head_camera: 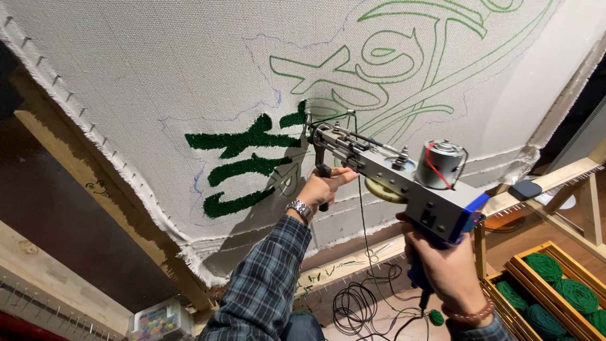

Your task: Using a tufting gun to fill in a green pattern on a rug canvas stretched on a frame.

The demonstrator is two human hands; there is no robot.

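Overhead, left hand (pixel 323 187) gripped tufting gun (pixel 404 173) front handle, fingers closed; right hand (pixel 449 268) clenched around blue rear grip. Needle touched stretched cloth (pixel 151 69) beside green tufted patch (pixel 243 161), near frame's lower edge.

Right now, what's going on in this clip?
A person holds a tufting gun against a stretched cloth on a wooden frame. The right hand grips the blue rear handle, and the left hand holds the front grip near the needle. Some shapes are filled with dark green pile; others are only green outlines. Green yarn balls sit in a wooden crate at lower right.
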